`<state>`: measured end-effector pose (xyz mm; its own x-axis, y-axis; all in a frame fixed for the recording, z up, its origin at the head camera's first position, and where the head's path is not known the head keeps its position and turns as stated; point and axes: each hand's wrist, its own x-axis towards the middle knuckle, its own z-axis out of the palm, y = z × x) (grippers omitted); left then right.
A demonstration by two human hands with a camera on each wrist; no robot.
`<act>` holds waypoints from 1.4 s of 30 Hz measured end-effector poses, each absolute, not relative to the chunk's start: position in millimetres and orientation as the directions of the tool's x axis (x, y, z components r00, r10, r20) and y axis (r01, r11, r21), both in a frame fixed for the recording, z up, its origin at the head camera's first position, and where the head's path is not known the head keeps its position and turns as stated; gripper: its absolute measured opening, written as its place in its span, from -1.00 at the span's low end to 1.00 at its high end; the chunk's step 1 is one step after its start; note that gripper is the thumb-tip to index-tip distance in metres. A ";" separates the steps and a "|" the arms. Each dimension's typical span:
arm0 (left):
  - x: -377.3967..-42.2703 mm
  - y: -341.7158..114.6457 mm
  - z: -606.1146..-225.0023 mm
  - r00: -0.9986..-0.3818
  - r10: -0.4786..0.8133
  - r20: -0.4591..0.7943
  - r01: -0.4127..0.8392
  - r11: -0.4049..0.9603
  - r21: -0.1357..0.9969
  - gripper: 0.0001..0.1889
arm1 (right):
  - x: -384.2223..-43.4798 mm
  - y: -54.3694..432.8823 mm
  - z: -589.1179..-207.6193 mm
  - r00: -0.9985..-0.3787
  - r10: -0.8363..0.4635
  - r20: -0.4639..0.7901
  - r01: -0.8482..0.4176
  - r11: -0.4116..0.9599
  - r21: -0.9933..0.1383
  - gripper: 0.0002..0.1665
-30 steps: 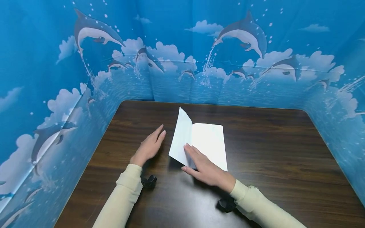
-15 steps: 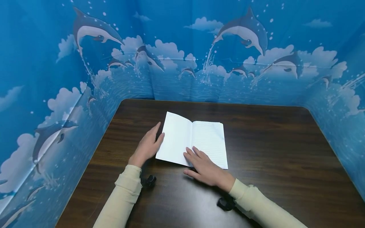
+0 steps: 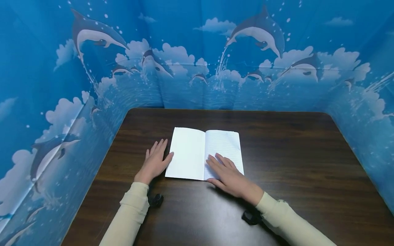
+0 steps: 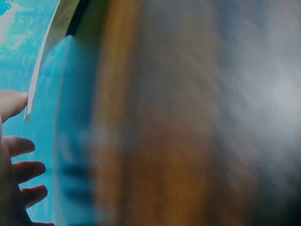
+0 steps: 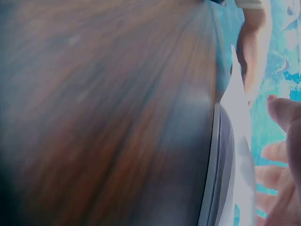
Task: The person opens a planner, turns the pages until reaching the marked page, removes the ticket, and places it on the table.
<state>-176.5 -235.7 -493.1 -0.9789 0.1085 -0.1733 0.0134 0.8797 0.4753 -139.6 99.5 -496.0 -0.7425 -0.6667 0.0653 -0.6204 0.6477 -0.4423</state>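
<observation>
Left hand (image 3: 154, 162): fingers straight, spread a bit, nothing gripped. Thumb tip is at the outer edge of the left page (image 3: 186, 155); the left wrist view has that page edge-on at the thumb, which the head view can't give.

Right hand (image 3: 229, 177): fingers extended, clamped on nothing, over the lower part of the right page (image 3: 223, 141) near the fold. Can't tell how firmly it touches.

The notebook (image 3: 204, 150) lies open between the two hands, extending forward of the right one. Ruled lines on the right page read only from head; right wrist adds the stacked sheet edges and the left page standing up a little.

Below each hand: pale sleeve cuffs (image 3: 132, 201), black wrist devices (image 3: 157, 200). All round: dark wood table (image 3: 292, 153); beyond it, blue dolphin-print cloth (image 3: 184, 90).
</observation>
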 end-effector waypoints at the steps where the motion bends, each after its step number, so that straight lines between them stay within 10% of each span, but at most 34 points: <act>1: -175.4 -237.8 -495.2 -0.977 0.112 -0.183 0.013 0.883 0.469 -0.16 | -139.4 102.1 -497.1 -0.750 -0.654 0.096 -0.622 0.650 -0.436 -0.17; 7: -171.0 -247.3 -502.5 -0.964 0.137 -0.229 0.021 0.894 0.448 -0.13 | -147.4 119.8 -502.8 -0.841 -0.444 0.309 -0.541 0.674 -0.503 -0.33; 14: -175.8 -248.0 -504.4 -0.950 0.183 -0.254 0.053 0.894 0.445 -0.18 | -167.6 142.6 -499.9 -0.978 -0.185 0.098 -0.203 0.716 -0.668 -0.34; 23: -181.1 -247.7 -501.6 -0.944 0.215 -0.251 0.080 0.886 0.457 -0.22 | -178.3 145.2 -499.6 -0.986 -0.118 -0.115 -0.019 0.773 -0.634 -0.13; 42: -173.0 -257.5 -524.3 -0.945 0.222 -0.240 0.070 0.855 0.514 -0.21 | -183.4 130.6 -507.1 -0.990 -0.072 -0.122 0.011 0.821 -0.571 0.02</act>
<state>-173.0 -257.5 -524.3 -0.9451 0.2219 -0.2398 0.0702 0.8549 0.5140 -183.4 130.6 -507.1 -0.9900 -0.0716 -0.1216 0.0108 0.8210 -0.5709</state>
